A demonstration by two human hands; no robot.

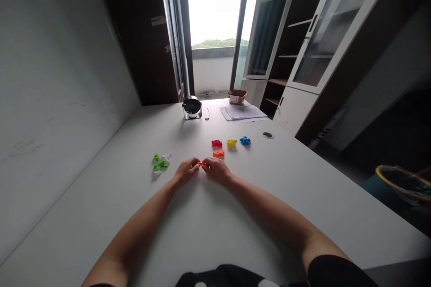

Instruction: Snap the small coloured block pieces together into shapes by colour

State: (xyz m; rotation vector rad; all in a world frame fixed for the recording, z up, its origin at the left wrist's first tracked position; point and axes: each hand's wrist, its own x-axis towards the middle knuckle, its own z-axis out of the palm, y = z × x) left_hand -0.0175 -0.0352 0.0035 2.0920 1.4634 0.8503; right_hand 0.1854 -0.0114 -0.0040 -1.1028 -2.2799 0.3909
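Observation:
My left hand (pixel 186 171) and my right hand (pixel 216 169) meet over the white table (pixel 208 215), fingers curled. Between their fingertips they pinch a small orange piece (pixel 203 164). Just beyond my right hand lies another orange piece (pixel 218 153). Farther back, in a row, sit a red piece (pixel 217 143), a yellow piece (pixel 231 142) and a blue piece (pixel 245 141). Left of my left hand lies a small heap of green and white pieces (pixel 160 163).
At the table's far end stand a small round black fan (pixel 191 107), a stack of papers (pixel 243 112) and a small cardboard box (pixel 237 97). A cable hole (pixel 268 135) sits near the right edge. Glass-door cabinets (pixel 303 45) line the right wall.

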